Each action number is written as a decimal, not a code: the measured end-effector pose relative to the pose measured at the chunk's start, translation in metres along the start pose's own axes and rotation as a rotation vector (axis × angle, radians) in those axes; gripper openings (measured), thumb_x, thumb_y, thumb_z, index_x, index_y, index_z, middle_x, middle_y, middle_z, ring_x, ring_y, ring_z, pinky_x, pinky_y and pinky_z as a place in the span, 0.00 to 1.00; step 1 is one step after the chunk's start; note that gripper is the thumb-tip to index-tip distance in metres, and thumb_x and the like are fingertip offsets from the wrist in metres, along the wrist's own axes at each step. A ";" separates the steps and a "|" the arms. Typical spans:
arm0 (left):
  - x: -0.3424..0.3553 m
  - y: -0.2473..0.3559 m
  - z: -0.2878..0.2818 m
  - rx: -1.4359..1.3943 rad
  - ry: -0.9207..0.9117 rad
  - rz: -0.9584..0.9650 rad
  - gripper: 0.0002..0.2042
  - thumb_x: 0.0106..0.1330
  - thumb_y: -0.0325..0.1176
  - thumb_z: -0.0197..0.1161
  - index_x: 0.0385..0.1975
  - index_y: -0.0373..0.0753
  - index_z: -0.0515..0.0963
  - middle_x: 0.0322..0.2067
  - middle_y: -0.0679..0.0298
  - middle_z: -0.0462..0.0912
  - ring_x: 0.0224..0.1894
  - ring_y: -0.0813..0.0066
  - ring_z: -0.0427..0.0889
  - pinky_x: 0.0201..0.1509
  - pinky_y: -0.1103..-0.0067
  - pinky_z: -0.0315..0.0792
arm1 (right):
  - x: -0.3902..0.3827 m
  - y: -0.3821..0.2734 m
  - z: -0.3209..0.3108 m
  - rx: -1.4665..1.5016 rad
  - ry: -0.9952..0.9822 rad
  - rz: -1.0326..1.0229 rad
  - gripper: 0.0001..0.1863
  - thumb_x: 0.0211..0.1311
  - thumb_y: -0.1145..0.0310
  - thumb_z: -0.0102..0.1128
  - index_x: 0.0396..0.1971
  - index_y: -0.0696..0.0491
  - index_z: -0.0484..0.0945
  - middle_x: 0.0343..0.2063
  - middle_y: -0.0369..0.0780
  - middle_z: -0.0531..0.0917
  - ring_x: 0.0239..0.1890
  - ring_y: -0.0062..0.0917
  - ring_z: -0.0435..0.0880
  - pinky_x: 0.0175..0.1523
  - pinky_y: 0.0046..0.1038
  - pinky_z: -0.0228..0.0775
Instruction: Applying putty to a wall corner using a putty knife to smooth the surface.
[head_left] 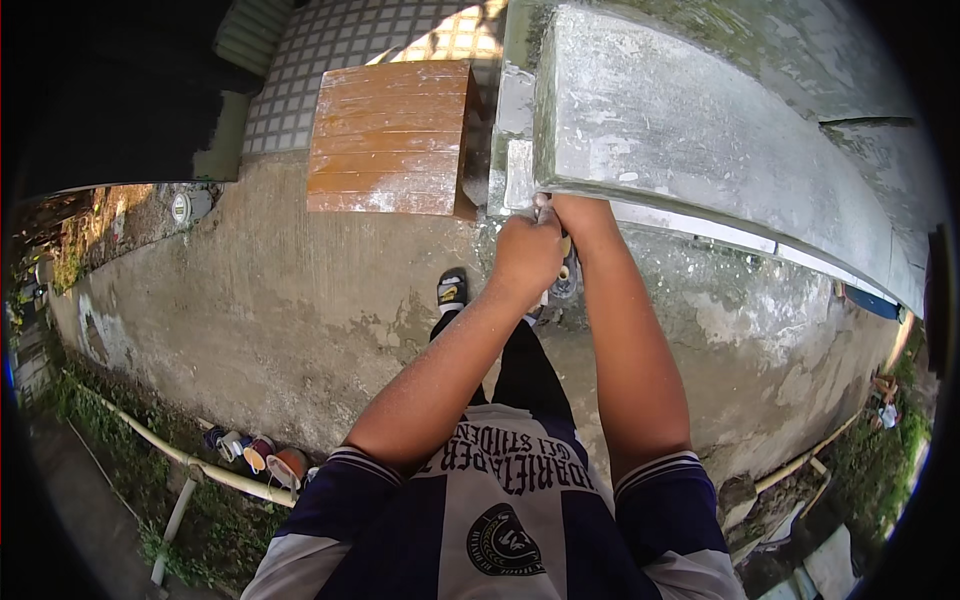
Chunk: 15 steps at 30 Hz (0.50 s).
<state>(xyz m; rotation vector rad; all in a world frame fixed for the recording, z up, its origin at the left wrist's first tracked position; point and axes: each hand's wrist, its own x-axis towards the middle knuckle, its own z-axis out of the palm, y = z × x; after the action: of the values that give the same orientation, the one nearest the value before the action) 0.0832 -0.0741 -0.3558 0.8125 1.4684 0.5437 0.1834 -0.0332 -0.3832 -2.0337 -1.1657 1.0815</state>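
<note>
My left hand [531, 252] is closed in a fist just in front of the concrete ledge's near corner. What it grips is hidden by the hand itself. Close beside it on the right, my right hand [578, 210] reaches in under the lip of the grey concrete ledge [660, 120], and its fingers are out of sight there. A pale, whitish fingertip or small end [543, 200] shows between the two hands, too small to tell apart. Pale dust speckles my left forearm.
A brown slatted wooden table [390, 130], dusted white, stands left of the ledge. My sandalled foot [453, 288] is on the worn concrete floor [300, 300]. Several pots [288, 466] sit along a bamboo pole [240, 484] at lower left. Tiled flooring [340, 40] lies beyond.
</note>
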 end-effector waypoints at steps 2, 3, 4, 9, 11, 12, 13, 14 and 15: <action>0.011 0.002 0.000 0.035 0.053 0.213 0.22 0.65 0.41 0.51 0.23 0.22 0.76 0.24 0.35 0.77 0.34 0.37 0.78 0.37 0.59 0.70 | 0.005 0.002 0.002 0.042 -0.006 0.037 0.14 0.61 0.67 0.52 0.28 0.63 0.80 0.28 0.46 0.84 0.25 0.25 0.83 0.34 0.28 0.73; 0.010 -0.001 0.000 0.013 0.020 0.154 0.22 0.65 0.40 0.51 0.24 0.22 0.76 0.25 0.34 0.77 0.35 0.38 0.78 0.38 0.59 0.70 | 0.006 0.003 0.002 0.082 -0.013 0.075 0.14 0.61 0.67 0.52 0.28 0.63 0.80 0.27 0.45 0.84 0.24 0.23 0.82 0.34 0.28 0.73; 0.003 -0.007 -0.005 0.016 0.029 0.151 0.22 0.65 0.40 0.51 0.24 0.22 0.76 0.25 0.34 0.77 0.35 0.38 0.78 0.38 0.59 0.70 | -0.003 0.000 0.006 0.086 -0.022 0.074 0.14 0.61 0.67 0.52 0.28 0.63 0.80 0.27 0.45 0.84 0.24 0.23 0.82 0.34 0.28 0.73; -0.022 -0.037 -0.015 0.099 -0.005 0.062 0.20 0.65 0.39 0.51 0.28 0.21 0.77 0.26 0.34 0.77 0.35 0.37 0.78 0.39 0.60 0.70 | -0.048 -0.021 0.005 0.269 -0.094 0.458 0.12 0.61 0.67 0.52 0.31 0.59 0.80 0.25 0.37 0.82 0.25 0.22 0.78 0.32 0.27 0.69; -0.012 -0.020 -0.011 0.106 -0.015 0.047 0.18 0.65 0.37 0.51 0.31 0.22 0.76 0.27 0.44 0.78 0.33 0.54 0.76 0.37 0.67 0.69 | -0.025 -0.013 -0.002 0.125 -0.131 0.300 0.12 0.59 0.66 0.53 0.32 0.59 0.80 0.28 0.41 0.83 0.28 0.27 0.81 0.37 0.30 0.71; -0.005 -0.008 -0.009 0.108 -0.015 0.028 0.16 0.66 0.34 0.51 0.35 0.24 0.76 0.29 0.54 0.79 0.30 0.71 0.74 0.35 0.73 0.68 | -0.012 -0.008 -0.002 -0.024 -0.176 0.140 0.13 0.57 0.65 0.53 0.34 0.59 0.80 0.31 0.45 0.84 0.30 0.32 0.84 0.42 0.34 0.72; -0.003 0.013 -0.010 -0.019 -0.066 -0.042 0.16 0.66 0.35 0.51 0.35 0.24 0.76 0.29 0.54 0.80 0.30 0.71 0.75 0.35 0.72 0.68 | -0.003 -0.001 0.003 -0.020 -0.167 0.147 0.13 0.57 0.65 0.53 0.34 0.59 0.80 0.31 0.45 0.84 0.30 0.32 0.84 0.42 0.34 0.72; 0.000 0.018 -0.009 -0.014 -0.076 -0.036 0.16 0.66 0.35 0.51 0.35 0.24 0.76 0.29 0.54 0.80 0.30 0.71 0.75 0.35 0.72 0.68 | 0.004 -0.001 0.008 -0.068 0.018 -0.013 0.13 0.57 0.65 0.53 0.34 0.59 0.80 0.32 0.47 0.84 0.33 0.35 0.83 0.43 0.35 0.72; 0.001 0.022 -0.007 -0.026 -0.070 -0.022 0.16 0.66 0.35 0.51 0.35 0.24 0.76 0.29 0.54 0.79 0.30 0.71 0.75 0.36 0.72 0.68 | 0.008 0.001 0.009 -0.118 0.206 -0.171 0.13 0.57 0.65 0.53 0.34 0.59 0.80 0.34 0.48 0.83 0.36 0.39 0.83 0.44 0.36 0.72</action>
<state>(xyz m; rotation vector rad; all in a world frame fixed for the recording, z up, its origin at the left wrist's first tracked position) 0.0796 -0.0581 -0.3395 0.7865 1.4015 0.5123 0.1786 -0.0260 -0.3919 -2.0349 -1.2943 0.7180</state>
